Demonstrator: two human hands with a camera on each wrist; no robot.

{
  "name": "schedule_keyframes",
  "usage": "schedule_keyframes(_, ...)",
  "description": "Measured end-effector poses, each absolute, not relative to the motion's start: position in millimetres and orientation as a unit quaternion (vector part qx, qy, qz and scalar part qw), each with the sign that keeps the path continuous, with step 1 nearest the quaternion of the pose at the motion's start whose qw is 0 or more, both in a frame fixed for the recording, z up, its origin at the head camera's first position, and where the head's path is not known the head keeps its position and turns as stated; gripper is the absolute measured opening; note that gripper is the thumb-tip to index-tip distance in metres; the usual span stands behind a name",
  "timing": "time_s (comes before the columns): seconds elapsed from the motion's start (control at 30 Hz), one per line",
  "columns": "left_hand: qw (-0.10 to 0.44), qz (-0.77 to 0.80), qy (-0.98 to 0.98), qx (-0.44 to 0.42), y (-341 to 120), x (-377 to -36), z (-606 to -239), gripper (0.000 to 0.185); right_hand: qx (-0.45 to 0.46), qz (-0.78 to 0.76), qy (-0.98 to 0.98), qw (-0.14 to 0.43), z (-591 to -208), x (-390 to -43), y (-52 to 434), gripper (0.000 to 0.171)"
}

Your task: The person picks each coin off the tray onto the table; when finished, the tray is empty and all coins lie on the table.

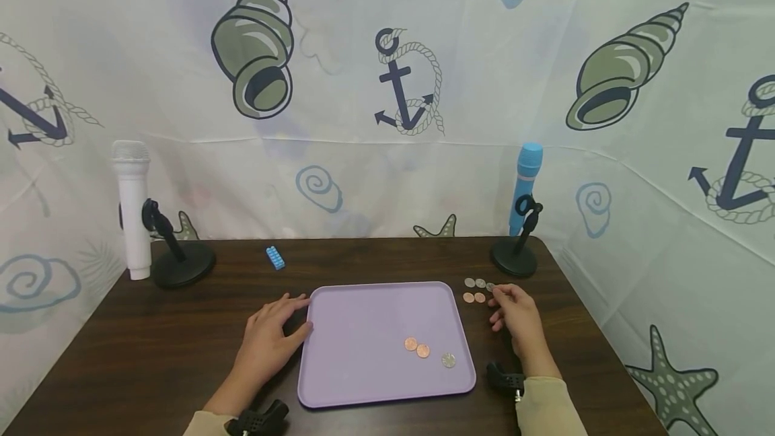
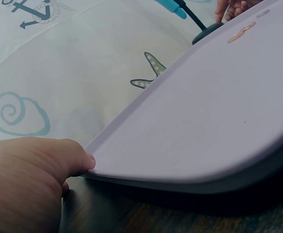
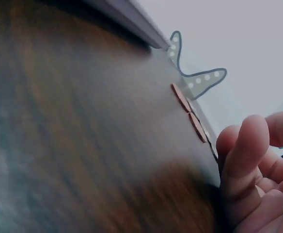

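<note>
A lilac tray (image 1: pixel 363 328) lies on the dark wooden table. My left hand (image 1: pixel 266 342) rests at its left edge, fingers spread, with the thumb (image 2: pixel 78 158) touching the rim. On the tray's right part are two copper coins (image 1: pixel 411 344) and a silver coin (image 1: pixel 449 360). Right of the tray, silver coins (image 1: pixel 469 282) form a row above two more copper coins (image 1: pixel 469 297). My right hand (image 1: pixel 521 318) touches the rightmost silver coin (image 1: pixel 490 286) with a fingertip. The thumb looks apart from that coin. In the right wrist view the bent fingers (image 3: pixel 248 145) hide it.
A white microphone (image 1: pixel 132 214) stands beside a black stand (image 1: pixel 181 264) at the back left. Behind another black stand (image 1: pixel 514 258) at the back right is a blue microphone (image 1: pixel 525 180). A small blue brick-like piece (image 1: pixel 275 258) lies near the back edge.
</note>
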State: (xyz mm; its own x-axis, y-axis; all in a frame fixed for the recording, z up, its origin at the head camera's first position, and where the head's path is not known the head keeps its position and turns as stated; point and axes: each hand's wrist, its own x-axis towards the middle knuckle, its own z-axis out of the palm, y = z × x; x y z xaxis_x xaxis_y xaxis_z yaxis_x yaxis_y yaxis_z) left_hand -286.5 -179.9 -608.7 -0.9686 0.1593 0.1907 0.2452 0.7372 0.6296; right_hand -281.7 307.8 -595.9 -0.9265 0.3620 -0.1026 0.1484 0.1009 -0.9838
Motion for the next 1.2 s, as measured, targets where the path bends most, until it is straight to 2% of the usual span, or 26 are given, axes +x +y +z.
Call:
schedule_keyframes(0.27,0.065,-0.344,-0.93,-0.108,-180,-287,-610,0.05,-0.157,0.661,-0.729,0.084,-594,-282,301,0.035)
schedule_keyframes(0.4,0.064,-0.341,-0.932,-0.107,-179,-285,-611,0.05,-0.132,0.66,-0.737,0.058,-587,-279,291,0.035)
schedule_keyframes(0.53,0.067,-0.339,-0.932,-0.109,-178,-284,-610,0.049,-0.069,0.655,-0.752,-0.006,-580,-274,272,0.037)
schedule_keyframes(0.67,0.067,-0.343,-0.93,-0.111,-176,-284,-610,0.049,0.026,0.652,-0.749,-0.115,-576,-269,249,0.039)
schedule_keyframes(0.77,0.067,-0.346,-0.929,-0.111,-175,-284,-611,0.049,0.073,0.631,-0.751,-0.18,-577,-268,237,0.035)
schedule_keyframes(0.83,0.067,-0.346,-0.929,-0.111,-175,-284,-610,0.049,0.086,0.617,-0.756,-0.203,-579,-267,233,0.03)
schedule_keyframes(1.0,0.07,-0.341,-0.931,-0.109,-178,-284,-609,0.049,0.098,0.577,-0.781,-0.215,-581,-267,225,0.023)
schedule_keyframes(1.2,0.076,-0.342,-0.93,-0.108,-180,-286,-611,0.049,0.136,0.51,-0.822,-0.213,-575,-272,214,0.024)
